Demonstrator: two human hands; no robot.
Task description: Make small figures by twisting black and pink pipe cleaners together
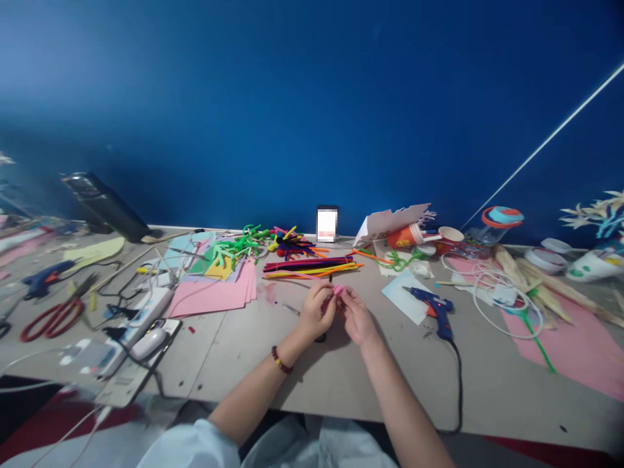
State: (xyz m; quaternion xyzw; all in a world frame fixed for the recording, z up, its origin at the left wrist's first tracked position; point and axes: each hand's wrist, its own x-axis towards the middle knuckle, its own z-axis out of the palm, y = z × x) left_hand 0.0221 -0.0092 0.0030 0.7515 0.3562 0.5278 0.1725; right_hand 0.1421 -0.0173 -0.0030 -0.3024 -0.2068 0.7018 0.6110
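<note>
Both hands meet over the middle of the table, fingers pinched close together. Between their fingertips is a pink pipe cleaner (338,290), bent into a small curl, with a straight pink length reaching out to the left. My left hand (316,309) is closed on it from the left side. From the right, my right hand (357,316) grips the same curl. Something dark lies partly hidden beneath the hands. Just beyond them rests a bundle of purple, red and yellow pipe cleaners (309,266).
A blue glue gun (439,307) with a black cord lies right, by a pale blue sheet (404,298). Pink paper (209,297), red-handled scissors (56,317) and a power strip (139,325) are left. A small screen (327,225) stands against the blue wall.
</note>
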